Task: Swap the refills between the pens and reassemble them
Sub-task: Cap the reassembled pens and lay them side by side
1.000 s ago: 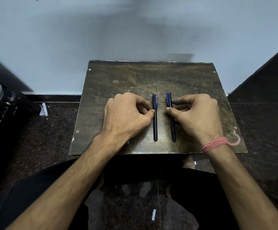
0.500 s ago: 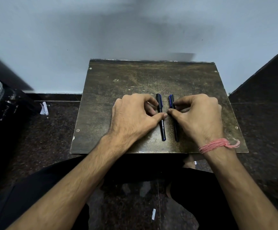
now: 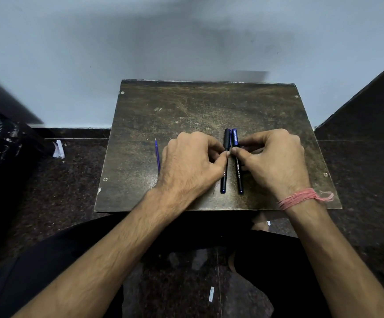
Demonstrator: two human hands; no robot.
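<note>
From the head view, two capped pens lie side by side on the table (image 3: 140, 125), long axes running away from the person: the black-capped pen (image 3: 225, 161) to the left, the blue-clipped pen (image 3: 237, 161) just beside it. The left hand (image 3: 191, 166) pinches the black-capped pen with curled fingers and the right hand (image 3: 271, 161) pinches the blue-clipped one, thumbs nearly meeting between them. A loose purple refill (image 3: 157, 154) lies parallel beyond the left hand, nearer that hand.

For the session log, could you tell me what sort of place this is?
Probably a room at home: a worn low wooden board serves as a desk on a dark speckled stone floor against a plain pale wall.
</note>
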